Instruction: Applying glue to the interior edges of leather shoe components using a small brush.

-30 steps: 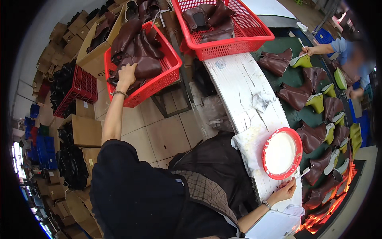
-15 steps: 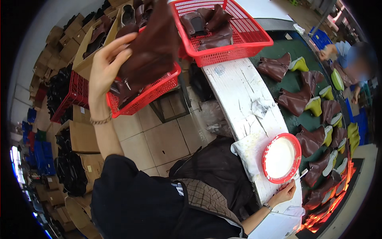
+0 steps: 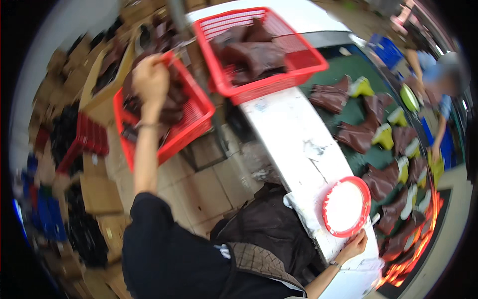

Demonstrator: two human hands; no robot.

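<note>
My left hand (image 3: 151, 82) is over the left red basket (image 3: 186, 132), among brown leather boot uppers (image 3: 172, 107). Motion smears its fingers, so whether it grips one of them is unclear. Beside a red-rimmed bowl of white paste (image 3: 344, 207), my right hand (image 3: 353, 246) rests at the white bench's edge with fingers pinched. A small white brush (image 3: 376, 218) pokes out past those fingertips, partly hidden.
Another red basket (image 3: 271, 84) holding brown boots (image 3: 254, 60) stands at the far end of the white bench (image 3: 294, 129). Boots with yellow-green soles (image 3: 361, 132) cover the green surface to the right. Across it is another person (image 3: 438, 79). Cardboard boxes (image 3: 102, 194) crowd the left.
My left hand has dropped from holding a brown boot upper high to a place low over the left basket. The right hand stays by the bowl. The whole view has shifted slightly.
</note>
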